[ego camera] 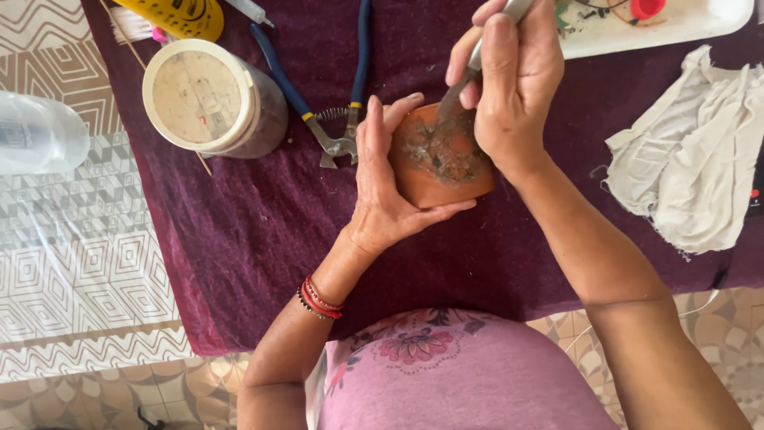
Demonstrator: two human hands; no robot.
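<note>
At the far left edge a clear plastic bottle (36, 131) is cut off by the frame. To its right, in the upper left, a round tub (208, 99) with a pale lid stands on the maroon cloth (263, 231) covering the counter, a yellow container (179, 14) above it clipped at the top. Blue-handled pliers (334, 119) lie just beside the left hand (382, 191), whose fingers wrap the terracotta pot (442, 163) at centre. The right hand (509, 80) pinches a thin metal tool (477, 60), its tip blurred against grey matter on the pot, its top out of frame. A crumpled white rag (692, 151) lies at the right, below a partly cropped white tray (660, 28).
</note>
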